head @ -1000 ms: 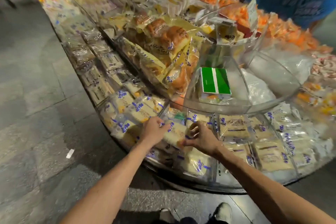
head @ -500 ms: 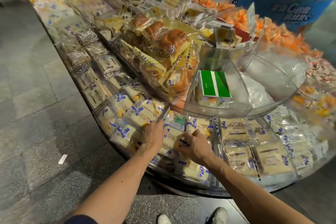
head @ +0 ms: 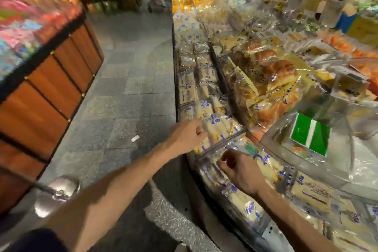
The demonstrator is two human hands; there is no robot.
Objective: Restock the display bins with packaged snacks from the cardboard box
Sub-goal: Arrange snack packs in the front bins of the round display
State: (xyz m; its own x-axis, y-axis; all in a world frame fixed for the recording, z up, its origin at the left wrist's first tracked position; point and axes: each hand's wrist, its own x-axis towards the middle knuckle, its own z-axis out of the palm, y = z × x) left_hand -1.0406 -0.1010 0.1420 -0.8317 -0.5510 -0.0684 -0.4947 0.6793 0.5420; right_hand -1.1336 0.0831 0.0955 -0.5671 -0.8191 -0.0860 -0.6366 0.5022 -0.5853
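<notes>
Mid-frame, your left hand (head: 185, 139) curls its fingers against a snack packet (head: 217, 129). Your right hand (head: 242, 173) curls its fingers above the display bin (head: 263, 228). I cannot tell if either holds anything.

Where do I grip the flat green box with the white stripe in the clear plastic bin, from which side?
Likely from above, pinching the green box by its long edges: it lies face up, and the clear bin walls off its sides.

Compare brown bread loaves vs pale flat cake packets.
The brown bread loaves are bulky, rounded, heaped high; the pale flat cake packets are thin, squarish, laid in rows. Loaves fill the inner tier, packets the outer display bins. Both: clear wrap, blue print.
</notes>
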